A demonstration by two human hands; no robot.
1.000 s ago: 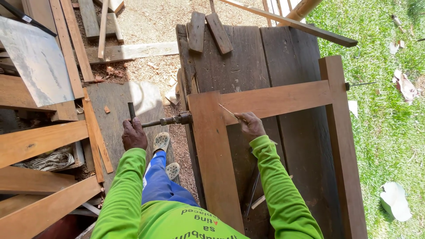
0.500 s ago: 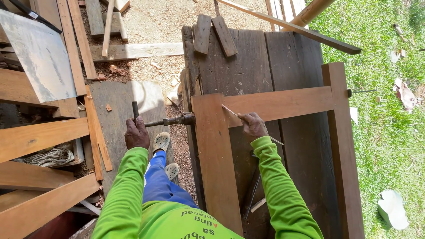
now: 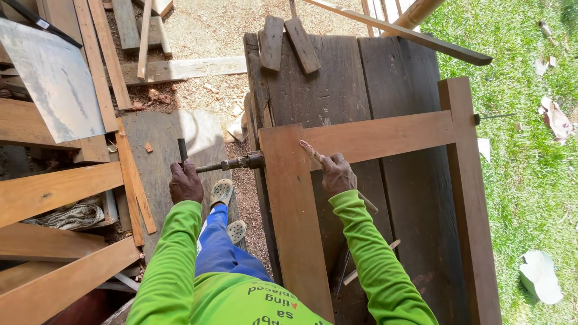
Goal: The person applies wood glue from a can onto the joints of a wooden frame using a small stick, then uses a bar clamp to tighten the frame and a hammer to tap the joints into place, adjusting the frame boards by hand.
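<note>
A reddish wooden frame (image 3: 385,136) lies on a dark plank worktable (image 3: 337,78). A metal bar clamp (image 3: 232,164) sticks out from the frame's left rail. My left hand (image 3: 185,182) grips the clamp's dark handle at its outer end. My right hand (image 3: 337,173) rests on the frame's inner corner and holds a thin wooden stick (image 3: 313,150) that points up and left across the joint. Both sleeves are bright green. My feet in pale sandals (image 3: 223,191) stand below the clamp.
Loose planks (image 3: 54,192) and a grey board (image 3: 54,78) are piled at left. Short offcuts (image 3: 289,42) lie at the table's far edge, under a long slat (image 3: 421,41). Grass (image 3: 530,180) with scraps runs along the right. Sawdust covers the ground ahead.
The view has drifted slightly. Both hands stay where they were, left on the clamp handle, right on the frame corner with the stick.
</note>
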